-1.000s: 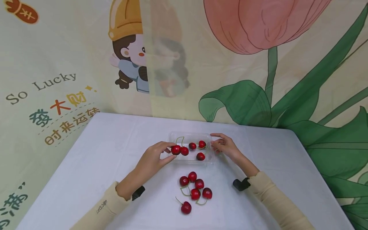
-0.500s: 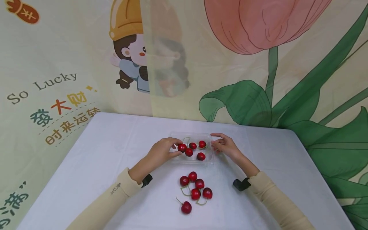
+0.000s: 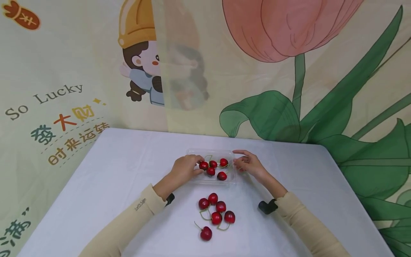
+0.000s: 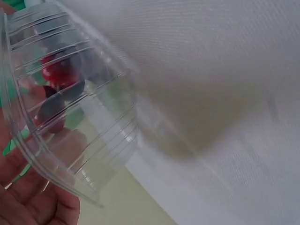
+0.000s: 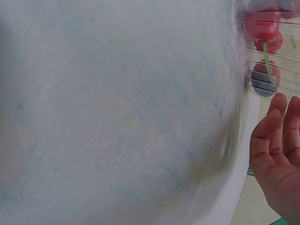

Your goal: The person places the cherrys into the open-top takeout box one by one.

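I'm facing a table point(image 3: 122, 171) under a pale cloth, and behind it hangs a printed backdrop point(image 3: 224, 92). On it, a big pink tulip point(image 3: 282, 25) sits at about one o'clock, with green leaves point(image 3: 266, 114) running down towards three. At eleven o'clock stands a cartoon figure point(image 3: 141, 67) in a yellow hat, half veiled by what looks like a sheer strip point(image 3: 179, 71), with "So Lucky" lettering point(image 3: 43, 100) and coloured characters point(image 3: 70, 137) at nine.
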The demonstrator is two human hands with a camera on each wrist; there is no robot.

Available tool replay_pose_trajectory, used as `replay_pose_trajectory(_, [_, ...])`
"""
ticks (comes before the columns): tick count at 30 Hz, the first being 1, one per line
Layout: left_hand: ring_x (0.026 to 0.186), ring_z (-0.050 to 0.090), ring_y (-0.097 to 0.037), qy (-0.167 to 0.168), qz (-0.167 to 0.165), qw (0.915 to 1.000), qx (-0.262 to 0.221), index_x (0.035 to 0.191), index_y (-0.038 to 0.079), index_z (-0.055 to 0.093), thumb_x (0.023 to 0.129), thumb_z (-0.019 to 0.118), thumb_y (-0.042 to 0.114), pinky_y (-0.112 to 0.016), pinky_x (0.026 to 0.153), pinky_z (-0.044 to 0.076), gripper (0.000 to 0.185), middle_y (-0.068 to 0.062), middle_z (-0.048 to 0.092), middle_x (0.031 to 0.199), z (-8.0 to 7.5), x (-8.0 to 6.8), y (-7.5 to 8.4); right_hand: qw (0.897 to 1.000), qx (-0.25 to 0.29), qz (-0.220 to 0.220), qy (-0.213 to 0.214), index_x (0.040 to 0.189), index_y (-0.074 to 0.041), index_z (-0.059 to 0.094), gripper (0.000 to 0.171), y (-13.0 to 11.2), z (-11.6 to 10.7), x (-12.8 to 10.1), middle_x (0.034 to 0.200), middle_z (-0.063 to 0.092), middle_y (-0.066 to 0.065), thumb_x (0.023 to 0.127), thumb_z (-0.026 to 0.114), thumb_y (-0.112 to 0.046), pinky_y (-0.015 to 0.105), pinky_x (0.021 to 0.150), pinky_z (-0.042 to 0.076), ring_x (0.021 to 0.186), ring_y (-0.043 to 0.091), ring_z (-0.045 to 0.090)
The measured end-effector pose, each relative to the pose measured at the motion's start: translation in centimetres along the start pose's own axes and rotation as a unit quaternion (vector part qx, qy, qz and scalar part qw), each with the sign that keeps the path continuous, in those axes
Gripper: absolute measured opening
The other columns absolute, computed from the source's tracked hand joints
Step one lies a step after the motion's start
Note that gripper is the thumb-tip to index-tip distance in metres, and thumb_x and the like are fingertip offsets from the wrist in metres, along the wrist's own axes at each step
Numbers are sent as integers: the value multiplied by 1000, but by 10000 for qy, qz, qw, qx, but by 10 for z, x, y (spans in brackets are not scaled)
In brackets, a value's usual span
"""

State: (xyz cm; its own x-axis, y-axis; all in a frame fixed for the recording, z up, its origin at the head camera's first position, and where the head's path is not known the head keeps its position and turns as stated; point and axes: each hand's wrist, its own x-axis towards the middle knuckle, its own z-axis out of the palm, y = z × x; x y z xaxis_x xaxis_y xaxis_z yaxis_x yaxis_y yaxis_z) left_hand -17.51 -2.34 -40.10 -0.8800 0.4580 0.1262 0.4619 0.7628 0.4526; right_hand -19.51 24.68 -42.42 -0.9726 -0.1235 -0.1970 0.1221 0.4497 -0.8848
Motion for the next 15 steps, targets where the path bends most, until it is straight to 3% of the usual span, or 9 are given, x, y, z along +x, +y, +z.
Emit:
replay_pose_trajectory(9, [88,68,-21,-45,137,9980,616,110,7,71,82,80,19,-40,76,55,32,-7,73,98,8,0,-3,9999,64,17,102,139,-10,50,45,1,5,-10,103,68,15,97,62,-19,29,77,55,84,20,64])
replay_pose_trajectory(15, [85,68,-21,-46,92,9940,1092,109,9,71,81,80,19,-39,71,54,31,-7,72,94,12,-1,-3,9998,107,45,151,139,-10,50,46,3,10,-16,101,68,14,96,63,-19,30,76,55,83,20,63])
